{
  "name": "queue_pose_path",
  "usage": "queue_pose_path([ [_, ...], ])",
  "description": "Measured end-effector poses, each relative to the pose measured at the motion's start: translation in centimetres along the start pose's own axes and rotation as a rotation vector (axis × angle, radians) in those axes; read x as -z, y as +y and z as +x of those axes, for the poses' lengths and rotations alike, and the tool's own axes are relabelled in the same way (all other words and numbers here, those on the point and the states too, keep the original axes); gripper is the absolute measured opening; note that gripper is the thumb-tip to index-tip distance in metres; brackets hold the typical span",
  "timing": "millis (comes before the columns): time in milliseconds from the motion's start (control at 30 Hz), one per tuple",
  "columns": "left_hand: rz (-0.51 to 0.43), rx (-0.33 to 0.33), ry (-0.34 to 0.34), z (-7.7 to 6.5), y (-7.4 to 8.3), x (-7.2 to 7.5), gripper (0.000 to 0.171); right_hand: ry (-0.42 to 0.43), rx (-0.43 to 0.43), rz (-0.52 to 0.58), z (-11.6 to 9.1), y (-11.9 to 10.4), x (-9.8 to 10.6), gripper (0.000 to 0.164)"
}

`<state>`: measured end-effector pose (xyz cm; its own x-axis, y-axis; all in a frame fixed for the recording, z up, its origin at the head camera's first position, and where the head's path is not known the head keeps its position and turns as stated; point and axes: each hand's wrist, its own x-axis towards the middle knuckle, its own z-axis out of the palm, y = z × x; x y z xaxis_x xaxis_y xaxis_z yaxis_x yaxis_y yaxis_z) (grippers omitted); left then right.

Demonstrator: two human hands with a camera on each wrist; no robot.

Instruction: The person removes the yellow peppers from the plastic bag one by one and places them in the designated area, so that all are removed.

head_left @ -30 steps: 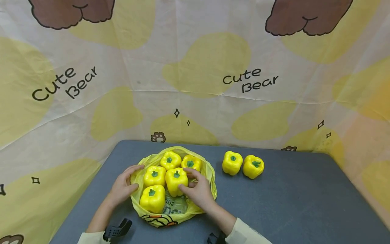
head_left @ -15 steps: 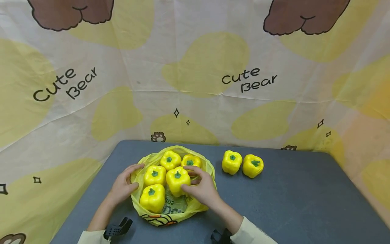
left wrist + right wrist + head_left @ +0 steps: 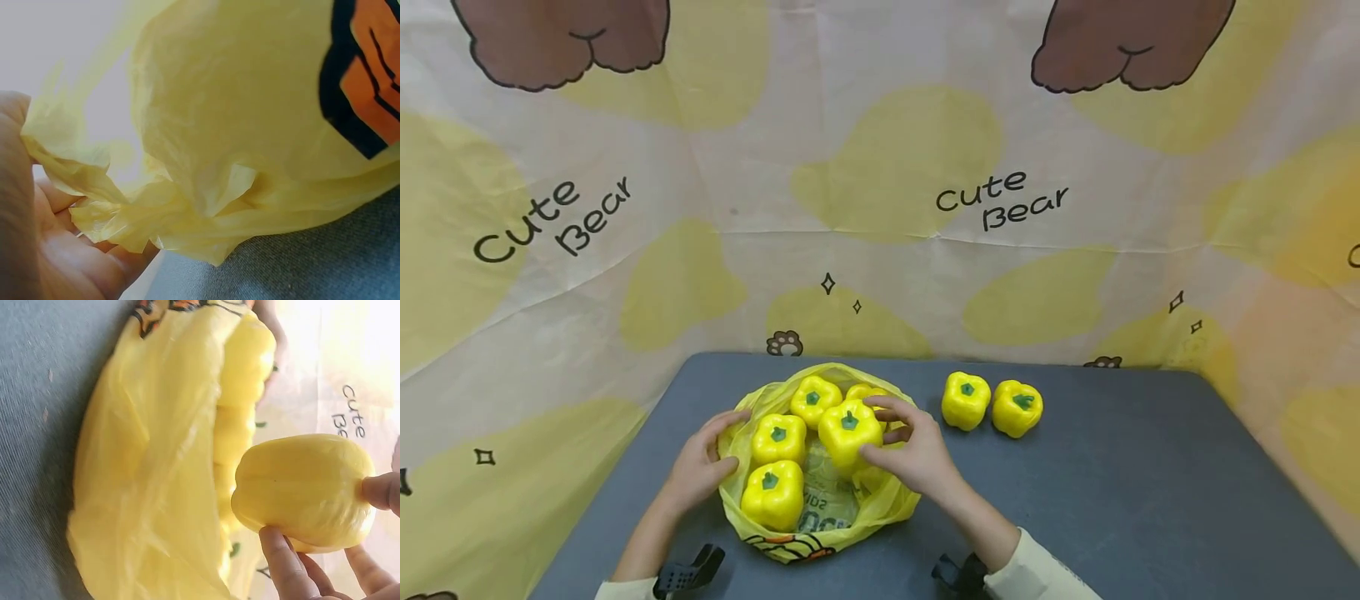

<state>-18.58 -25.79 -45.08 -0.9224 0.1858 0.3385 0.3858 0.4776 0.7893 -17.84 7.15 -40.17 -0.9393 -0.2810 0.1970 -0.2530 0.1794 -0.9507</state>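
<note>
Clearly works at a grey table (image 3: 1112,483), over an open yellow bag (image 3: 891,504). Grips the bag's rim in left hand (image 3: 700,462), with fingers curled about crumpled plastic (image 3: 134,225) seen only from left wrist. Holds a yellow pepper (image 3: 850,448) above the bag in right hand (image 3: 922,450), with fingers and thumb parted to its width; shows green stem (image 3: 849,421) to head camera alone.
</note>
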Motion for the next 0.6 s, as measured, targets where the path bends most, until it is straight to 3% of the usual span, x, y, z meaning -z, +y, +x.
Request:
queue_pose_path([
  [300,0.002,-0.083,0.042,0.1,-0.6,-0.2,0.057,0.026,0.026,-0.018,0.6,-0.8,2.6,0.053],
  [600,0.008,-0.063,0.034,0.1,-0.6,-0.2,0.057,0.118,0.046,-0.035,0.8,-1.9,5.4,0.054],
])
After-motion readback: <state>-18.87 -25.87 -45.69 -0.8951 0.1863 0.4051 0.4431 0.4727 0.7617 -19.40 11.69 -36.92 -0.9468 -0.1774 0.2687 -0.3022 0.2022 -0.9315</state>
